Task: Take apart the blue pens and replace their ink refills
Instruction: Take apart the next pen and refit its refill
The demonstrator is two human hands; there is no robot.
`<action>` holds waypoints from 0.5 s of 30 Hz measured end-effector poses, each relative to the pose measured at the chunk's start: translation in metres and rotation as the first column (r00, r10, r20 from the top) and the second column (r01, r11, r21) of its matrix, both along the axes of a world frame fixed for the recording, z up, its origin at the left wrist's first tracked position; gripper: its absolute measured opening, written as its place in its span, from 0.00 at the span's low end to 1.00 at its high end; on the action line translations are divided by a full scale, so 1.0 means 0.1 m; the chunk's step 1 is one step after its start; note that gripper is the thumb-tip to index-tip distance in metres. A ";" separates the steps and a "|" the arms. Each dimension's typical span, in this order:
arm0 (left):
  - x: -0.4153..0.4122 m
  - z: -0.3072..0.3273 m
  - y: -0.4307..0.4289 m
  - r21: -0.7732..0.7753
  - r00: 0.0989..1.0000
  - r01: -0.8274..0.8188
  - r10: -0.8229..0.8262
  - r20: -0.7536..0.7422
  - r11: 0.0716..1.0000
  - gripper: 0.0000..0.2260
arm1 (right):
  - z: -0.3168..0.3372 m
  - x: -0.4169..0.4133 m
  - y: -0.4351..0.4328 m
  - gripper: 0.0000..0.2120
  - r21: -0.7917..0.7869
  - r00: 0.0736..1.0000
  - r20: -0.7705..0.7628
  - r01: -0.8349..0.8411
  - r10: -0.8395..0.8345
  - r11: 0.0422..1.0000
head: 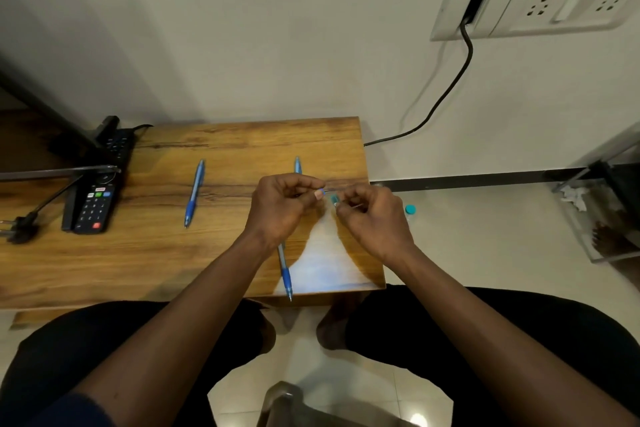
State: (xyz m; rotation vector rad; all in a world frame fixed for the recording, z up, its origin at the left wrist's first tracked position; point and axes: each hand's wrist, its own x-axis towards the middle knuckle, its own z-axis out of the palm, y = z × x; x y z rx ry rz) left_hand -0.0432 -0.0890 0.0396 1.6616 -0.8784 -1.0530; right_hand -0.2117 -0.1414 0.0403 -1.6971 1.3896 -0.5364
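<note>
Both grips are clenched on a thin pen part (330,189), likely a refill (too fine to be sure), held between them above the surface (156,253): the left hand (282,208) pinches its blue-tipped end, the right hand (372,218) its pale end. The right grip hangs about over the surface's edge, so a slip would probably send small pieces to the floor (485,236). Pulling at an angle could bend the part. One blue pen (286,272) lies just nearer the person than the left grip, under the wrist; a nudge might roll it off. Another pen (194,192) waits well left of that grip.
</note>
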 end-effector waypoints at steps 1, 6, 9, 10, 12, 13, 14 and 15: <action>-0.01 0.01 0.00 -0.012 1.000 0.005 -0.005 -0.027 1.000 0.07 | 0.00 0.00 0.00 0.05 0.004 0.999 0.042 -0.003 0.003 1.000; -0.02 0.05 0.01 -0.076 0.992 -0.027 0.017 -0.122 0.997 0.08 | 0.00 -0.01 -0.03 0.07 0.019 0.987 0.160 -0.030 0.027 0.999; -0.04 0.08 0.02 -0.103 0.988 -0.042 0.026 -0.153 0.994 0.08 | 0.01 -0.01 -0.03 0.08 0.007 0.983 0.179 -0.051 0.049 0.999; -0.04 0.08 0.02 -0.107 0.988 -0.039 0.022 -0.154 0.993 0.08 | 0.01 -0.02 -0.03 0.07 0.007 0.981 0.185 -0.056 0.053 0.998; -0.05 0.08 0.02 -0.114 0.988 -0.035 0.017 -0.156 0.993 0.08 | 0.02 -0.02 -0.03 0.07 0.005 0.979 0.197 -0.059 0.057 0.998; -0.05 0.08 0.02 -0.116 0.987 -0.035 0.017 -0.157 0.993 0.08 | 0.02 -0.02 -0.03 0.06 0.003 0.978 0.203 -0.060 0.058 0.998; -0.05 0.08 0.02 -0.116 0.988 -0.036 0.018 -0.156 0.993 0.08 | 0.02 -0.02 -0.03 0.06 0.001 0.977 0.207 -0.061 0.059 0.998; -0.05 0.07 0.02 -0.116 0.989 -0.035 0.017 -0.150 0.993 0.08 | 0.03 -0.02 -0.03 0.06 -0.002 0.975 0.213 -0.062 0.061 0.998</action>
